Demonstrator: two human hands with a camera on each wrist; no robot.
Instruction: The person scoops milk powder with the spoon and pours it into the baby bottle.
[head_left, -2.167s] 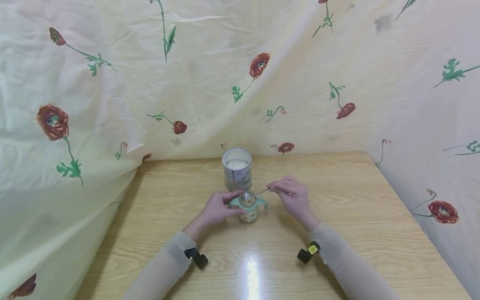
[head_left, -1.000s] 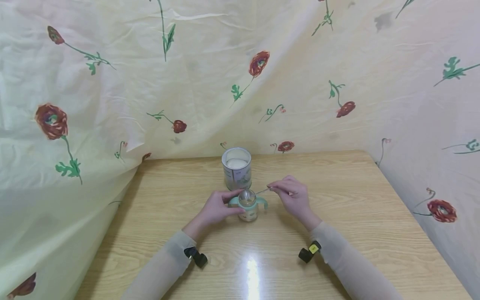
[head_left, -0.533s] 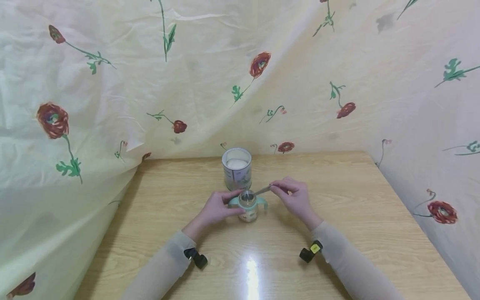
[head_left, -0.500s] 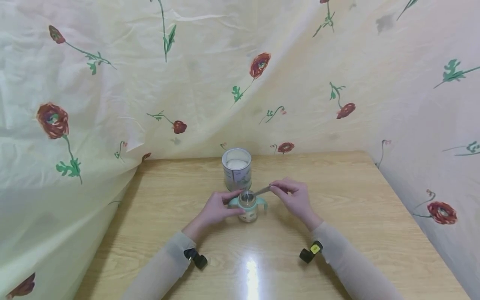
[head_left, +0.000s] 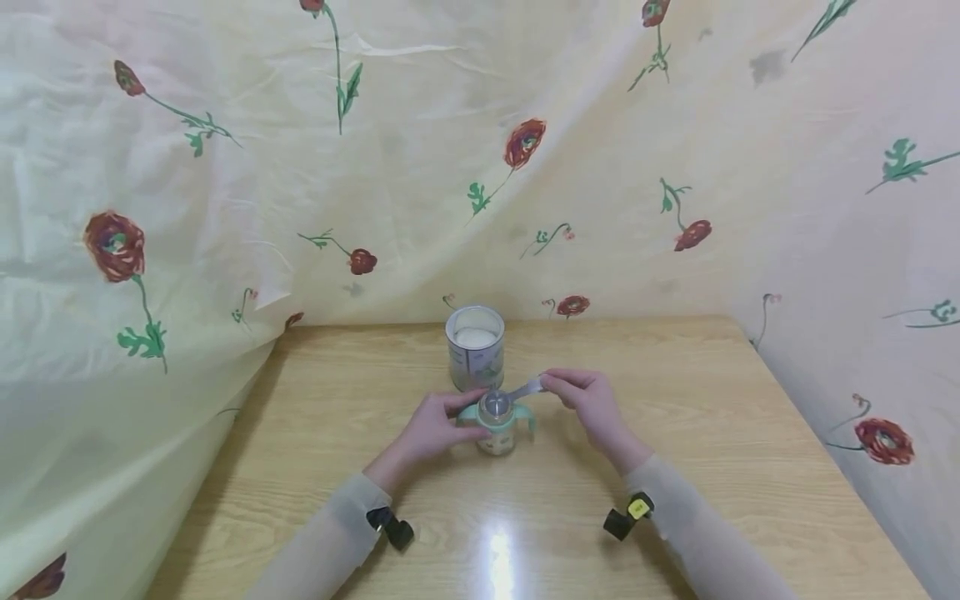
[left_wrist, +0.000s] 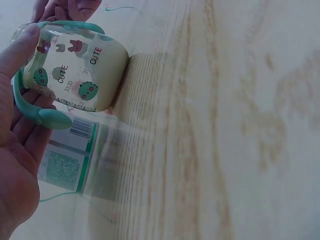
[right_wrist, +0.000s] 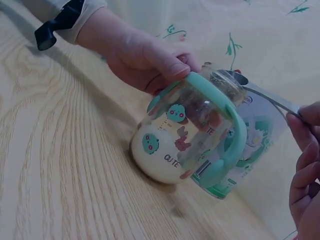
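A clear baby bottle (right_wrist: 172,145) with green side handles stands uncapped on the table, pale contents in its lower part. My left hand (head_left: 437,429) grips it round the upper part, thumb on the near side, fingers on the far side. In the right wrist view, a metal spoon (right_wrist: 272,101) slopes down from my right fingers, its bowl at the bottle's mouth. My right hand (head_left: 592,407) pinches the end of the spoon's handle. Behind the bottle is an open tin (head_left: 476,354) with white powder inside. Whether anything lies in the spoon's bowl is unclear.
The wooden table (head_left: 360,358) reaches back to a cream cloth (head_left: 420,167) with printed red flowers. More of that cloth hangs along the left and right sides. Each wrist wears a small dark camera; the left one (head_left: 400,534) sits just above the table.
My right hand has turned the spoon at the bottle's mouth, so its handle now shows its broad face. My left hand keeps its grip on the bottle. The head view has tilted slightly upward.
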